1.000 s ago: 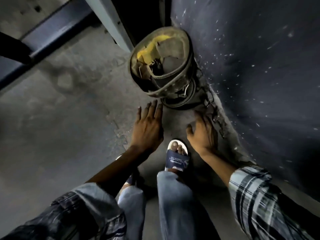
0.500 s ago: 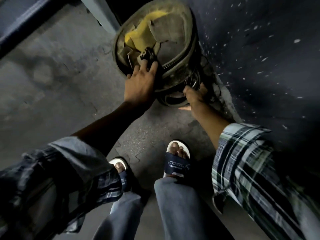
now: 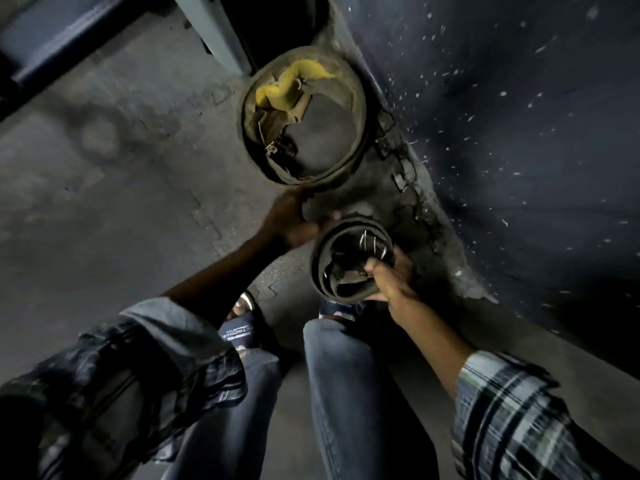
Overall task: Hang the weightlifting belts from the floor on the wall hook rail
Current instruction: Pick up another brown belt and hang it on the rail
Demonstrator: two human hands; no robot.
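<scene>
**A:** From the head camera we look straight down at a dim concrete floor [image 3: 114, 216] where it meets a dark, paint-flecked wall [image 3: 519, 133]. What do we have for belts?

**B:** We see two. The large tan belt [image 3: 358, 109] is coiled into a wide ring and stands on its edge on the floor, just beside the foot of the wall, with torn yellow padding [image 3: 287, 88] showing inside it. The small dark belt [image 3: 320, 268] is coiled tighter, with metal buckle prongs glinting at its upper rim, and sits nearer to us, over the right foot.

**A:** And our hands?

**B:** Our right hand [image 3: 391, 282] grips the small dark belt at its right side: the thumb hooks over the rim into the coil and the other fingers wrap the outside, closed on the leather. Whether that coil is clear of the floor we cannot tell for certain. Our left hand [image 3: 291, 220] lies between the two belts, at the lower edge of the large tan belt. It is blurred and in shadow, so we cannot tell whether its fingers are spread or curled, nor whether they touch the ring.

**A:** Anything else in view?

**B:** Plaid sleeves [image 3: 519, 420], blue jeans [image 3: 349, 393], and a sandal [image 3: 239, 332] on the left foot. A pale post [image 3: 207, 26] rises at the top.
</scene>
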